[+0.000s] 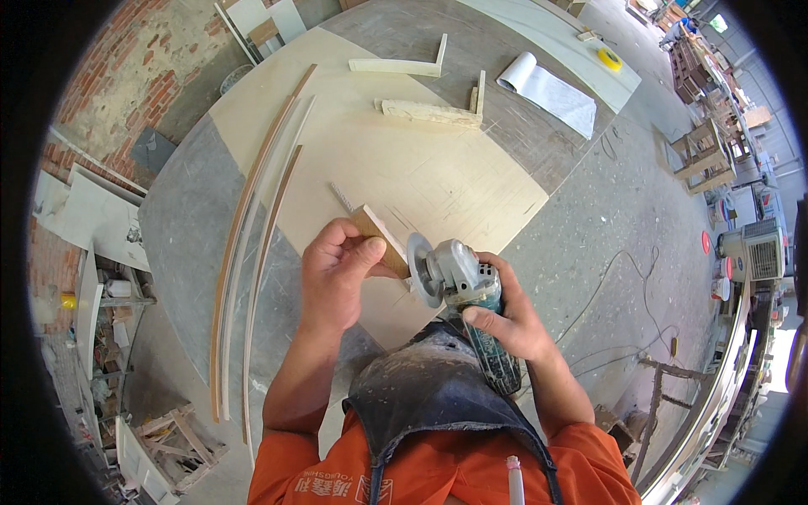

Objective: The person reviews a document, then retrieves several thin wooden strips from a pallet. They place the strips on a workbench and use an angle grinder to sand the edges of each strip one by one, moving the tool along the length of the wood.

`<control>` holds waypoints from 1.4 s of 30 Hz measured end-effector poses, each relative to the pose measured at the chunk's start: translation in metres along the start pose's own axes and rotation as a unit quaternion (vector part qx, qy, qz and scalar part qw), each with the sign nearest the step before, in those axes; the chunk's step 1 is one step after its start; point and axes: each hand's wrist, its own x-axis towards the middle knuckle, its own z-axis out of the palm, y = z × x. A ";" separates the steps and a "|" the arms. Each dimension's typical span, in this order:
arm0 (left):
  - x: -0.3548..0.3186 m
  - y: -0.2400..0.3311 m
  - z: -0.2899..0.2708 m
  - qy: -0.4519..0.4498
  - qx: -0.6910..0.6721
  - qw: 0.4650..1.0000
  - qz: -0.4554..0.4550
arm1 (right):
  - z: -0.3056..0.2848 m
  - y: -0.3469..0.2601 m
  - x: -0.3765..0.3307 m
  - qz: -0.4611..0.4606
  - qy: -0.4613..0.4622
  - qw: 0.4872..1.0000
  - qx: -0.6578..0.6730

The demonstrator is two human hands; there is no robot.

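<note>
1. Left hand (335,271) pinches a small wood block (380,238) – fingers closed round its near end, held above the plywood sheet (396,160).
2. Right hand (509,316) is wrapped tight round the grinder (467,299) body; disc (418,269) faces left.
3. Block lies just left of the disc, near-touching – contact unclear.
4. Block's long axis runs far-left to near-right, its near-right end at the disc.
5. Grinder's long axis runs near-right to far-left, head toward the block.
6. Left hand is nearer the block; the right only reaches it through the tool.
</note>
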 end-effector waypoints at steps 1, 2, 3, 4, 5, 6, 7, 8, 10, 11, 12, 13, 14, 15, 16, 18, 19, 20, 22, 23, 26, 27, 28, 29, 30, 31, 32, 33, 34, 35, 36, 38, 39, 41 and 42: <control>0.000 0.003 0.001 -0.001 -0.007 1.000 -0.002 | -0.001 0.001 0.001 0.003 0.000 1.000 0.013; 0.001 0.007 0.004 -0.002 -0.014 1.000 -0.004 | -0.001 0.003 0.001 0.006 0.001 1.000 0.029; 0.001 0.009 0.006 -0.004 -0.020 1.000 -0.007 | -0.002 0.006 0.002 0.010 0.002 0.999 0.044; 0.002 0.007 0.005 -0.007 -0.020 1.000 -0.007 | -0.002 0.008 0.002 0.014 0.002 0.998 0.059; 0.003 0.005 0.003 -0.009 -0.020 1.000 -0.006 | -0.002 0.006 0.003 0.010 -0.004 0.999 0.047; 0.003 0.004 0.001 -0.012 -0.021 1.000 -0.006 | -0.002 0.003 0.005 0.006 -0.011 0.999 0.035; 0.003 0.004 0.001 -0.013 -0.017 1.000 -0.008 | -0.001 0.000 0.007 0.002 -0.017 1.000 0.023; 0.003 0.005 0.001 -0.015 -0.015 1.000 -0.011 | -0.002 -0.003 0.008 -0.007 -0.018 1.000 0.002; 0.002 0.005 0.002 -0.019 -0.011 1.000 -0.020 | -0.002 -0.007 0.010 -0.026 -0.019 0.999 -0.038; 0.001 0.004 0.002 -0.017 -0.009 0.999 -0.025 | -0.001 -0.008 0.012 -0.024 -0.018 0.999 -0.038; 0.000 0.003 0.002 -0.016 -0.007 0.999 -0.030 | -0.001 -0.008 0.013 -0.023 -0.016 0.999 -0.038; -0.001 0.002 0.002 -0.019 -0.001 0.999 -0.032 | 0.000 -0.009 0.014 -0.022 -0.015 0.999 -0.037; -0.002 0.001 0.002 -0.023 0.005 0.999 -0.035 | 0.000 -0.008 0.015 -0.029 -0.012 0.999 -0.036; -0.002 0.000 0.003 -0.028 0.011 0.999 -0.037 | -0.001 -0.007 0.017 -0.036 -0.009 0.999 -0.034; -0.003 0.000 0.005 -0.035 0.010 0.999 -0.036 | -0.001 -0.007 0.018 -0.043 -0.006 0.999 -0.032; -0.004 0.002 0.007 -0.047 0.008 0.998 -0.033 | -0.001 -0.009 0.022 -0.052 -0.006 0.998 -0.018; -0.004 0.002 0.007 -0.048 0.021 0.998 -0.039 | -0.001 -0.010 0.024 -0.057 -0.006 0.998 -0.011; -0.004 0.002 0.008 -0.049 0.034 0.997 -0.043 | -0.001 -0.013 0.024 -0.052 -0.003 0.999 0.001; -0.003 0.003 0.007 -0.052 0.043 0.997 -0.044 | 0.000 -0.018 0.024 -0.043 0.002 0.999 0.023; -0.003 0.002 0.007 -0.053 0.037 0.997 -0.041 | -0.001 -0.019 0.025 -0.049 0.000 0.999 0.021; -0.003 0.004 0.010 -0.035 0.014 0.999 -0.030 | -0.002 -0.024 0.028 -0.063 -0.007 0.998 0.008; -0.003 0.004 0.011 -0.024 0.004 0.999 -0.026 | -0.002 -0.025 0.030 -0.066 -0.009 0.998 0.000; -0.003 0.002 0.009 -0.029 0.008 0.999 -0.025 | -0.002 -0.026 0.031 -0.069 -0.012 0.997 -0.007; -0.004 -0.002 0.005 -0.034 0.011 0.999 -0.025 | -0.002 -0.025 0.032 -0.073 -0.011 0.997 -0.019; -0.005 -0.005 0.002 -0.038 0.015 0.999 -0.026 | -0.002 -0.024 0.032 -0.077 -0.011 0.996 -0.031; -0.005 -0.005 0.002 -0.035 0.017 0.999 -0.028 | -0.002 -0.023 0.033 -0.082 -0.010 0.996 -0.042; -0.005 -0.005 0.002 -0.035 0.018 0.999 -0.032 | -0.002 -0.023 0.033 -0.082 -0.008 0.996 -0.041; -0.005 -0.005 0.003 -0.035 0.019 0.999 -0.035 | -0.002 -0.022 0.033 -0.083 -0.005 0.996 -0.039; -0.005 -0.006 0.003 -0.029 0.009 0.999 -0.038 | -0.001 -0.023 0.033 -0.084 -0.002 0.996 -0.038; -0.007 -0.006 0.003 -0.022 0.000 0.999 -0.039 | 0.000 -0.023 0.034 -0.087 -0.002 0.995 -0.043; -0.008 -0.007 0.004 -0.016 -0.009 0.999 -0.041 | 0.003 -0.025 0.035 -0.090 -0.003 0.995 -0.048; -0.009 -0.003 0.007 -0.014 -0.028 0.998 -0.045 | 0.006 -0.029 0.036 -0.096 -0.003 0.993 -0.067; -0.010 -0.001 0.009 -0.013 -0.039 0.998 -0.048 | 0.007 -0.032 0.036 -0.100 -0.002 0.992 -0.080; -0.009 -0.005 0.007 -0.013 -0.046 0.998 -0.030 | 0.009 -0.033 0.036 -0.106 -0.002 0.989 -0.105; -0.008 -0.008 0.005 -0.013 -0.049 0.998 -0.022 | 0.009 -0.033 0.036 -0.109 -0.002 0.987 -0.117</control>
